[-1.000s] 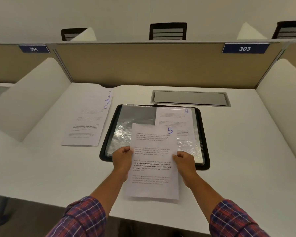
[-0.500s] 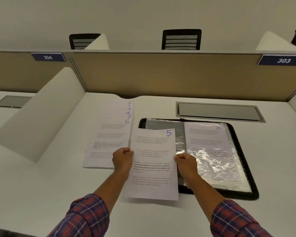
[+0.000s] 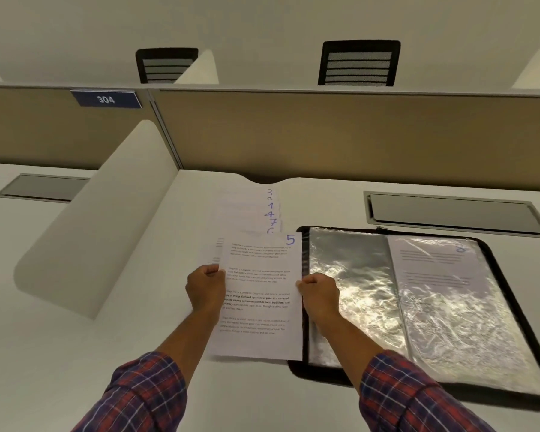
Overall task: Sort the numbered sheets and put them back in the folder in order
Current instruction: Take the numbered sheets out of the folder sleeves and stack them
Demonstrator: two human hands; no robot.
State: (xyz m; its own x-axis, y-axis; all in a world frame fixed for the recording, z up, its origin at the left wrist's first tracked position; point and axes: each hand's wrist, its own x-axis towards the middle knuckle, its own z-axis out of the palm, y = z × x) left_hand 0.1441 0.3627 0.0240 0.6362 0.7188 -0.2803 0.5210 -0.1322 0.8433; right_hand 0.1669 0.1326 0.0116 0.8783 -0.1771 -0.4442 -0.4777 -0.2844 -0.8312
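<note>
Sheet 5 (image 3: 259,307): one sheet, held over the desk (image 3: 75,353). The left hand (image 3: 205,289) pinches its left edge and the right hand (image 3: 320,293) its right edge, fingers curled. It overlaps one fanned pile (image 3: 250,210), which shows six numbered corners, and the left border of the one open folder (image 3: 356,275). One sheet, 8 (image 3: 434,275), sits in the right sleeve.

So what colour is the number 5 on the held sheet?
Blue-purple ink on the white printed sheet, seen in the head view.
</note>
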